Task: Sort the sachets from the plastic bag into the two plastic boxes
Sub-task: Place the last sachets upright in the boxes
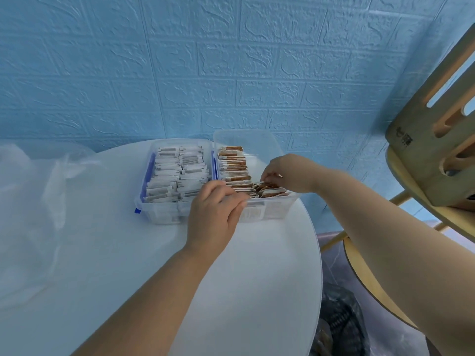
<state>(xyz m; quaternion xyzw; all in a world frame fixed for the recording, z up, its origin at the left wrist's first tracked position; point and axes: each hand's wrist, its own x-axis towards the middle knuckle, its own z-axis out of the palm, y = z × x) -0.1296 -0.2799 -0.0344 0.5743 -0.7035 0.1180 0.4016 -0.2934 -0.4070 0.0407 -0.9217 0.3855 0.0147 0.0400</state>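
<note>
Two clear plastic boxes stand side by side at the far edge of the white round table (128,253). The left box (144,201), with blue clips, is packed with white sachets (177,176). The right box (277,209) holds brown sachets (232,163) in a row, with a loose bunch at its near end. My left hand (213,217) rests at the near wall of the right box, fingertips on the brown sachets. My right hand (285,173) reaches in from the right and pinches sachets in that bunch. The clear plastic bag (33,201) lies crumpled at the left.
A blue brick-pattern wall rises right behind the boxes. A wooden chair (437,155) stands at the right, close to my right arm. Beyond the table's right edge lies the floor with a dark object (339,317).
</note>
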